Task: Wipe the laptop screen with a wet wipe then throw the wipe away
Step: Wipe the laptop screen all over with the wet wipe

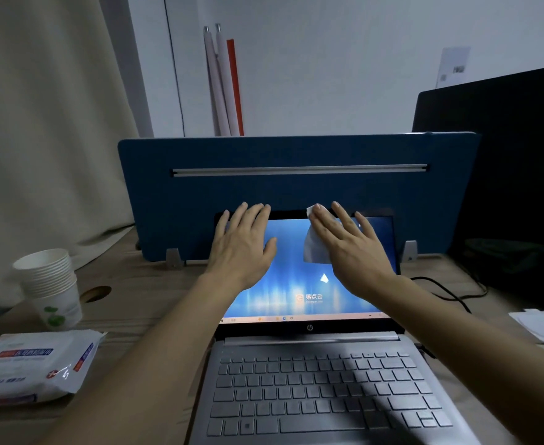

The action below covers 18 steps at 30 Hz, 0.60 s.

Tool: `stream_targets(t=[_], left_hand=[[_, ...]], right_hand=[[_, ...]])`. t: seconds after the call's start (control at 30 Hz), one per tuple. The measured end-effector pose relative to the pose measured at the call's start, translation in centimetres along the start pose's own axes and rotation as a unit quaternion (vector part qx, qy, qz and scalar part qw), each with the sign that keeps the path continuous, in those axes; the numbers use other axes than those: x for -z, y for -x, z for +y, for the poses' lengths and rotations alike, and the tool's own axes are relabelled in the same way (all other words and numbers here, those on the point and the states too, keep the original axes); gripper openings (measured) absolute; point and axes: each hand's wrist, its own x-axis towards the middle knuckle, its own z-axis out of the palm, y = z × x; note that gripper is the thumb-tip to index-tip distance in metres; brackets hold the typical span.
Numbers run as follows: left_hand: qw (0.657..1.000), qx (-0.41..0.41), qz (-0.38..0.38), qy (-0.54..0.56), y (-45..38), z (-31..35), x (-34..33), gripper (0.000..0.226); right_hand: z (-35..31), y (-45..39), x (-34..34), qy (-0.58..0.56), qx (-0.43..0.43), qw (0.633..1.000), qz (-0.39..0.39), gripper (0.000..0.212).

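Right hand (pixel 351 252) lay flat, fingers straight, pressing the wipe (pixel 315 252) onto the upper middle of the screen (pixel 296 284), while left hand (pixel 241 248), fingers also straight, rested at its top-left edge, likely bracing the lid against the push

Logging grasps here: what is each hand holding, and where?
Nothing is gripped. The right hand presses the wet wipe flat on the laptop screen with straight fingers; the left hand rests flat on the screen's upper left.

White wipe (pixel 314 248) flat on lit screen (pixel 296 284)
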Motion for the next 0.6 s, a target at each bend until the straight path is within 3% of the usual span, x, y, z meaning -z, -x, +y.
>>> stream_targets(t=[0.6], left_hand=[[0.999, 0.008, 0.030, 0.024, -0.8, 0.6, 0.9, 0.051]], right_hand=[[0.7, 1.2, -0.2, -0.007, -0.014, 1.000, 0.007, 0.083]])
